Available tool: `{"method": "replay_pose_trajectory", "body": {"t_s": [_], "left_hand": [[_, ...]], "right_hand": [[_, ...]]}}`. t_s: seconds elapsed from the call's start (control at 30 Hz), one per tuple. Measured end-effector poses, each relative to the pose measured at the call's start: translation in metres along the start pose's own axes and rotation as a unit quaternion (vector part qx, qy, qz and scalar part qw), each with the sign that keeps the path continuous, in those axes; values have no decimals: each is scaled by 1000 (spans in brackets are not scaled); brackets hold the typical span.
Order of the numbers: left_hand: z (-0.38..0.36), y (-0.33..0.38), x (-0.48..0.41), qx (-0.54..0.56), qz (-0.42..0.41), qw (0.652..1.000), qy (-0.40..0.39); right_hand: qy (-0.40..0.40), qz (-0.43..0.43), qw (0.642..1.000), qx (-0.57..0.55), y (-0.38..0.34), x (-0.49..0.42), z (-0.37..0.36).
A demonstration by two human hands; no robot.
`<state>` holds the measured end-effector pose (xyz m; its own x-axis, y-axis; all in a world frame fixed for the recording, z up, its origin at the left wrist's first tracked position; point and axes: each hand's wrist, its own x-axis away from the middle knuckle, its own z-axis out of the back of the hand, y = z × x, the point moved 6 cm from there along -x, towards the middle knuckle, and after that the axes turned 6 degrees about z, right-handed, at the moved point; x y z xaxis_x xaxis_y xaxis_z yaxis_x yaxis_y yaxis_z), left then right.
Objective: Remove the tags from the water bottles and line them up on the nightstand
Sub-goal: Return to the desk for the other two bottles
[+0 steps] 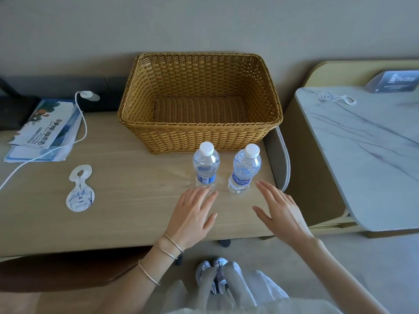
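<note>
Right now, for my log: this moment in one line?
bottles upright, untagged; tag on desk; left hand open; right hand open

Clear glossy plastic: left bottle, right bottle. Rough woven wicker: basket. Matt wood grain: desk. Smooth veined stone: side table, far right. Paper: tag.

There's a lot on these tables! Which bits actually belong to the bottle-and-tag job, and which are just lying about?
Part of the job:
left bottle
right bottle
tag on the wooden top
tag on the marble top
left hand and right hand, both holding nothing

Just lying about:
wicker basket
brochures
white charger cable
sign card
</note>
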<state>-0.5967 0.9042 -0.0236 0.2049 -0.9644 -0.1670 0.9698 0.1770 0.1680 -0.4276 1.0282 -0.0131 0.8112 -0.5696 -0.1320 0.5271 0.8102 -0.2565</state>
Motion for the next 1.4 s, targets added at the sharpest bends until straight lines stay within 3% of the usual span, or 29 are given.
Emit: {"method": "replay_pose_trajectory", "body": {"t_s": [0.5,0.73,0.97,1.07,1.2,1.4], "left_hand": [[-121,-24,19,-39,41,998,-11],[-125,-23,21,-36,62,997,-10],[-126,-21,22,-38,66,997,-17],[-126,-21,22,-39,63,997,-9],[-126,-21,22,-38,63,997,-8],[-126,-22,23,-24,63,998,-1]], "right_hand": [[74,27,997,4,27,-1,-85],[64,23,998,-3,33,-2,-91],[74,-8,990,-118,35,-25,-78],[75,-45,968,-234,34,-37,-82],[107,-55,911,-394,31,-50,-89],[154,-61,857,-488,23,-72,-84]]}}
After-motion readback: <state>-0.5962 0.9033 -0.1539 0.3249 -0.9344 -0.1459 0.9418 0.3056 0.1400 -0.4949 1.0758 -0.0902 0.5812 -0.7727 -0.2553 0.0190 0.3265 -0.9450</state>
